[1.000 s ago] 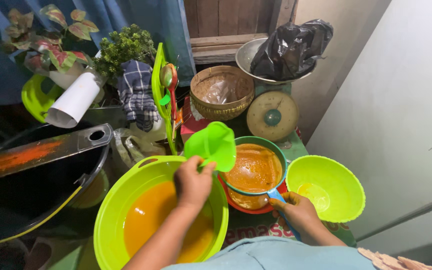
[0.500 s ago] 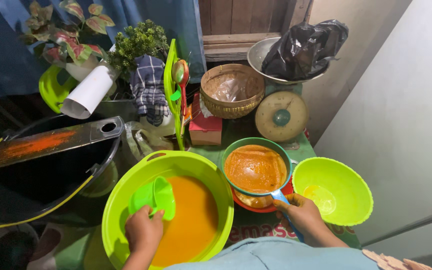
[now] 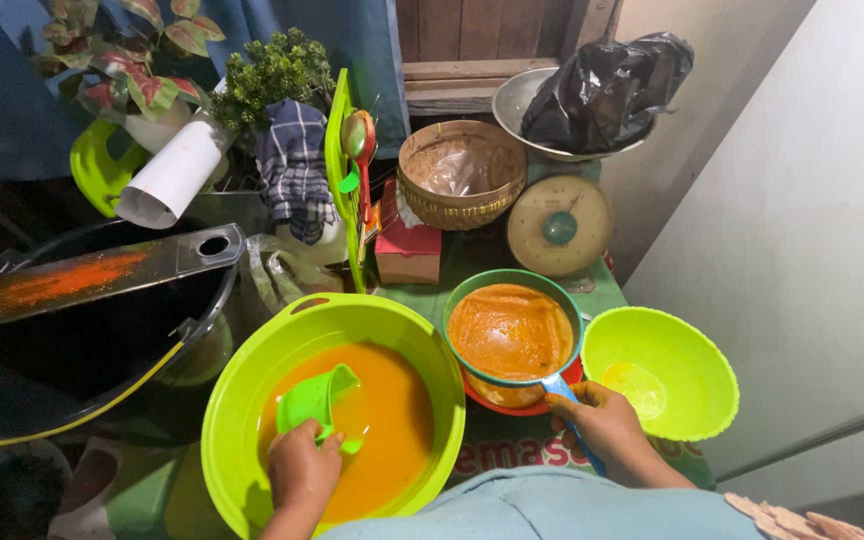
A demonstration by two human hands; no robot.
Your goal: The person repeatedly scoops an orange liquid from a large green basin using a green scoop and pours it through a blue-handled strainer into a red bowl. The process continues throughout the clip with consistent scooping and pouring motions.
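Observation:
My left hand [image 3: 302, 470] grips a small green scoop cup [image 3: 314, 396] dipped into orange liquid inside a large green basin [image 3: 242, 385]. My right hand [image 3: 602, 425] holds the blue handle of a teal-rimmed strainer [image 3: 512, 330] filled with orange pulp. The strainer rests over a red bowl [image 3: 482, 398] just right of the basin. A smaller green bowl [image 3: 697, 375] with a little yellowish liquid stands to the right of the strainer, close to my right hand.
A black tub [image 3: 102, 340] with an orange-stained metal grater board [image 3: 92, 275] across it sits at left. Behind are a woven basket [image 3: 460, 175], a kitchen scale [image 3: 559, 225] bearing a black bag [image 3: 607, 85], a red box [image 3: 407, 250], a checked cloth [image 3: 292, 165] and potted plants [image 3: 272, 70]. A white wall [image 3: 802, 220] is at right.
My left hand brought the green scoop from above the strainer down and left into the orange liquid of the big basin. My right hand stayed on the strainer handle.

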